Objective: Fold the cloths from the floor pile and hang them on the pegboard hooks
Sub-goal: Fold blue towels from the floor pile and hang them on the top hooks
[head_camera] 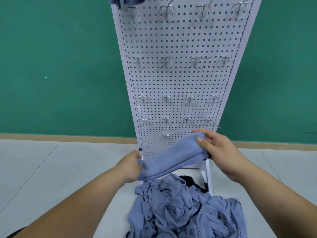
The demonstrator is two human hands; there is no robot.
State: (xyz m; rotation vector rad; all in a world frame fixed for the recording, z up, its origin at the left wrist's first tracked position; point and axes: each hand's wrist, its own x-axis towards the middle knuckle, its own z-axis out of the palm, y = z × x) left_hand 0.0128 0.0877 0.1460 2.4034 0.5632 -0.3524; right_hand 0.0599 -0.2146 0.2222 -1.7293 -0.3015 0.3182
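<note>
Cloth, blue, folded, held before pegboard foot, above floor pile. Long axis slanting up from left hand, pinching low end, to right hand, gripping high end, nearer bottom hooks.

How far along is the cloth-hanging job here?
One blue cloth appears hung atop the white pegboard. The left hand and right hand grip a folded blue cloth. A crumpled blue pile lies on the grey floor; most metal hooks are bare.
</note>
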